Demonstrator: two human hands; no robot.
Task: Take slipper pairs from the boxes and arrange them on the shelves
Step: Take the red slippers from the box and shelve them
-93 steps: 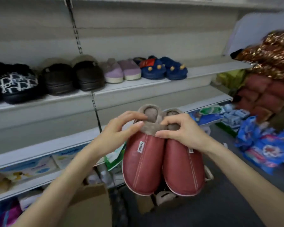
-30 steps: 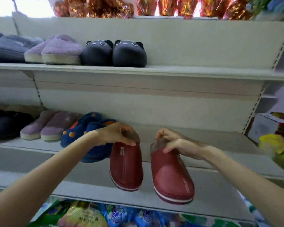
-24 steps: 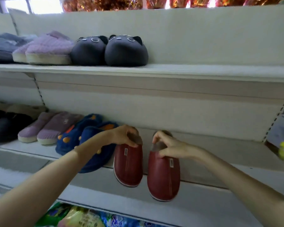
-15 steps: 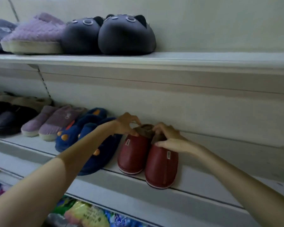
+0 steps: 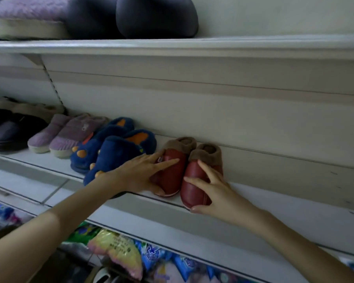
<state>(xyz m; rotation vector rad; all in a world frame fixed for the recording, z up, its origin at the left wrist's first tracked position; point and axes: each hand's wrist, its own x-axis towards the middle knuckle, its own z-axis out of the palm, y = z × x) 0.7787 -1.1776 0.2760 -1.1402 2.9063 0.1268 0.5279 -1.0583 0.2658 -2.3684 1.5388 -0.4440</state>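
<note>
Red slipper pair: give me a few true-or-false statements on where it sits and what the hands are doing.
1. The red slipper pair stands on the middle shelf, right of the blue slippers. True.
2. The left hand lifts one slipper clear of the shelf. False: both rest on it, and the hand lies flat on the left one.
3. The right hand touches the right slipper. True.
4. The toes point to the wall. False: the fleece cuffs face the wall.
</note>
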